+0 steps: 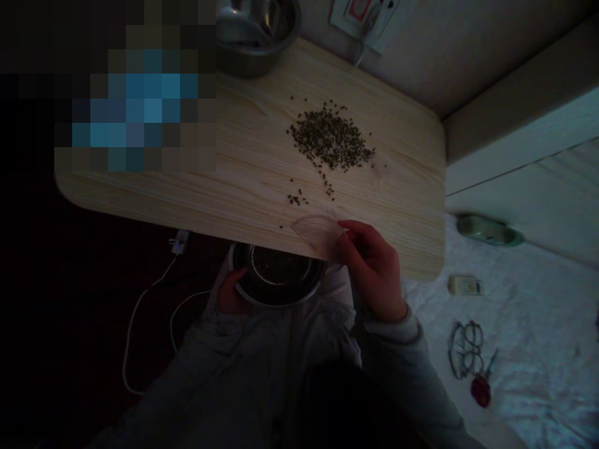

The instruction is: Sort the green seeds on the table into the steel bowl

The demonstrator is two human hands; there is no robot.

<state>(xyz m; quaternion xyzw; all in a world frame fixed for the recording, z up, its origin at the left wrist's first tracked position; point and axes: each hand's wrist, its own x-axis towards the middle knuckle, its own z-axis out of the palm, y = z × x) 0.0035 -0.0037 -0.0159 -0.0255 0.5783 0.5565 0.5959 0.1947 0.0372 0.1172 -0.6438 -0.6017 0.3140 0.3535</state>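
A pile of small dark seeds (331, 138) lies on a light wooden table (243, 187), with a few strays trailing toward the near edge. My right hand (372, 268) pinches a small pale card (317, 232) that rests flat at the table's near edge. Just below that edge my left hand (230, 293) grips the rim of a round metal bowl (277, 274), held under the table lip. The bowl's inside is dark and I cannot make out its contents.
A second metal bowl (255, 34) stands at the table's far edge. A wall socket (365, 19) sits behind. White cables (150, 299) hang at the left. On the white bedding at the right lie glasses (465, 348), a small white device (464, 285) and a green object (489, 229).
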